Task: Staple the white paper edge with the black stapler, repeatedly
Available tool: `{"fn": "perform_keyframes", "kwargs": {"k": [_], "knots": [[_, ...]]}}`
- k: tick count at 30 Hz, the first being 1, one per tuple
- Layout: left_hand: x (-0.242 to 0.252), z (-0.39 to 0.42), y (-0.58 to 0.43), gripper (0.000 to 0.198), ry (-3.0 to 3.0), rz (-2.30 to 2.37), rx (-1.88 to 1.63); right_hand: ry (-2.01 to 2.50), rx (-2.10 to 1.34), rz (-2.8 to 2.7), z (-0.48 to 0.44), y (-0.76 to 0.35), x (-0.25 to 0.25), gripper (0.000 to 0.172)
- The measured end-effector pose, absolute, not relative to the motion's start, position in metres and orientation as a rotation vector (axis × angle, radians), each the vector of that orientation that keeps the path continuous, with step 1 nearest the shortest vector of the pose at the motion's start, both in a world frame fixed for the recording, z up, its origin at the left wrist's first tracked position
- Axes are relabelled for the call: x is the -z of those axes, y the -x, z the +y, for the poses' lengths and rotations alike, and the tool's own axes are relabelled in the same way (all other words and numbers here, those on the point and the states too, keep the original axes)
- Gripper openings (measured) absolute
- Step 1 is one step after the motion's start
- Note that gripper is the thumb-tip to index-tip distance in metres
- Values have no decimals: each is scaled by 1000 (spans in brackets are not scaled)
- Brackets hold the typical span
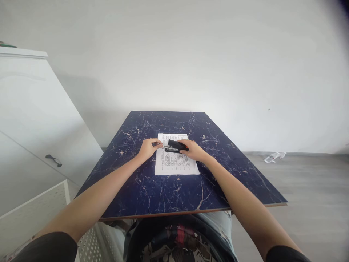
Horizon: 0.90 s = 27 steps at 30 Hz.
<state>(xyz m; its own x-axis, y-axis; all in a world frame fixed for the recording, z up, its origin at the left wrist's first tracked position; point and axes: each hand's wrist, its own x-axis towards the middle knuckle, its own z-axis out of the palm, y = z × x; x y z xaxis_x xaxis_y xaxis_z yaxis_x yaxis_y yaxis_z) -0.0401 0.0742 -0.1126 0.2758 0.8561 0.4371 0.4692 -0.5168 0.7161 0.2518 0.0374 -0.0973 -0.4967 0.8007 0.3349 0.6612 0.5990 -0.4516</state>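
Note:
A printed white sheet of paper (176, 162) lies in the middle of a dark blue marbled table (152, 189). On the sheet's upper part rests a black stapler (176, 145) with an orange end. My right hand (194, 150) is wrapped round the stapler's right end. My left hand (148, 147) is at the sheet's upper left edge, its fingers pinched on the stapler's left tip, where a small metal part shows.
A white cabinet (32, 123) with a dark handle (53, 159) stands to the left. A white perforated panel (35, 214) sits low at the left. An empty plastic bottle (273, 157) lies on the grey floor at the right. A white wall is behind the table.

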Motion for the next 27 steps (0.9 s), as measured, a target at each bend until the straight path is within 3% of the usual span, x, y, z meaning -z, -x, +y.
{"fn": "perform_keyframes", "kwargs": {"k": [27], "knots": [[116,77,42,10,-2104,1172,-1145,1149,-358,-2318,36,-251,95,51]]}}
